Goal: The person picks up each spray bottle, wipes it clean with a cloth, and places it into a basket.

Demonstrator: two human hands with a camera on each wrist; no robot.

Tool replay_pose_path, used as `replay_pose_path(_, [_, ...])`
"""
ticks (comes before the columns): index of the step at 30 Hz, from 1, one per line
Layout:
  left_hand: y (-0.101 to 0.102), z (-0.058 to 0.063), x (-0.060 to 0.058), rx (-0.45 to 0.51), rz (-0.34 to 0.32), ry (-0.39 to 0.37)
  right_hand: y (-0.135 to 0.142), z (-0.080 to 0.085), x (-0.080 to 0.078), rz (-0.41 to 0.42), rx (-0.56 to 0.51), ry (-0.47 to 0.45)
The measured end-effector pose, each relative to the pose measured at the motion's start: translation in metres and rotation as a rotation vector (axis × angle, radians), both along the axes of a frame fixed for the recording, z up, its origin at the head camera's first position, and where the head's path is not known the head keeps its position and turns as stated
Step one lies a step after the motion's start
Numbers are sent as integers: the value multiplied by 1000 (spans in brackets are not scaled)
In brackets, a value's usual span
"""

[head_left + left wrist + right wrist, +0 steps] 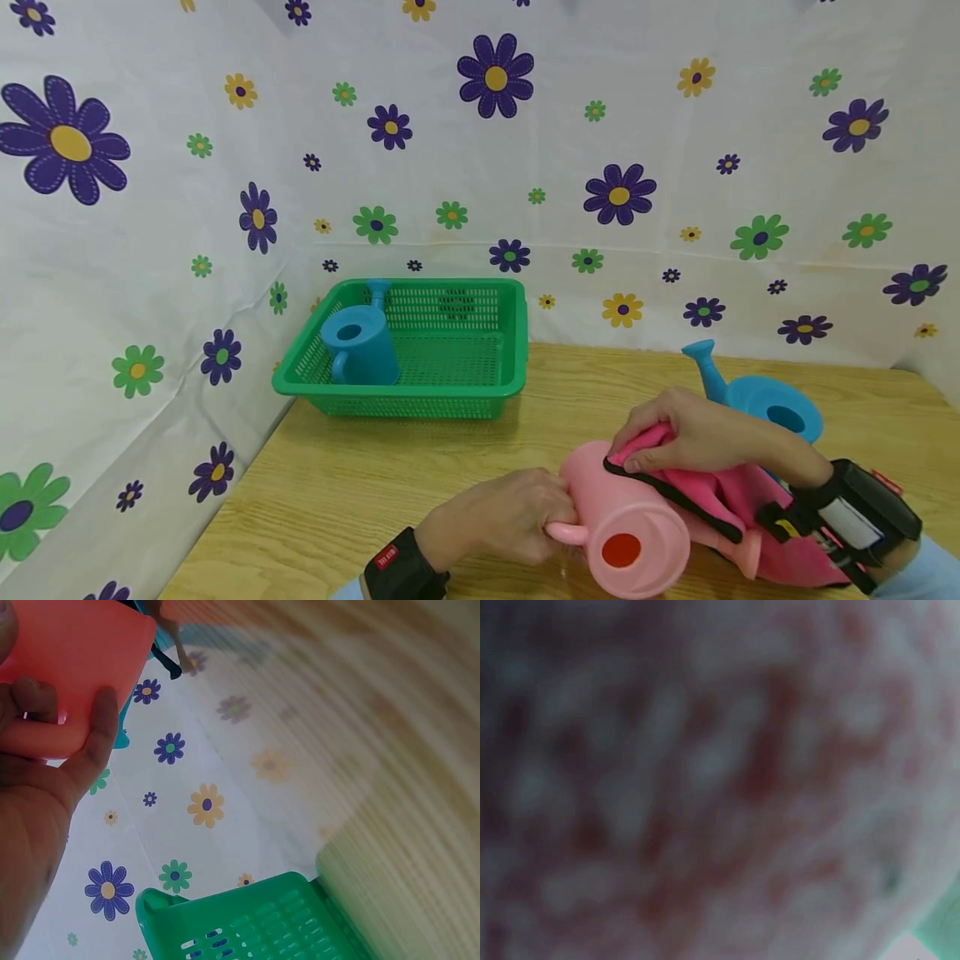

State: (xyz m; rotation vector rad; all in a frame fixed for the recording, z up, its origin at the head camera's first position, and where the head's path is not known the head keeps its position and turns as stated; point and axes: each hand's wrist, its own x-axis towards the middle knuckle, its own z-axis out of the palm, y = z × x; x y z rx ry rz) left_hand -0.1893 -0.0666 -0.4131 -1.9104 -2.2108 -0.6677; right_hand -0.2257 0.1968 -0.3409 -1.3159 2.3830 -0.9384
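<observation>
While your left hand (pixel 517 512) grips the handle (pixel 566 534) of the pink watering can (pixel 611 504), tilted at right of the green basket (pixel 450 390), and your right hand (pixel 693 433) pinches the pink cloth (pixel 693 487) against the can, it is better to rub evenly, without turning it

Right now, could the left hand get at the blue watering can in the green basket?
Probably not yet: the left hand grips the pink watering can, though the open-topped green basket leaves the blue can exposed.
</observation>
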Motion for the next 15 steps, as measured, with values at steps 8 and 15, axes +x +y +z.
replay_pose_path(8, [-2, 1, -2, -29, 32, 42, 0, 15, 13, 83, -23, -23])
replay_pose_path(15, [-3, 0, -4, -8, 43, 50, 4, 18, 16, 128, -40, -39])
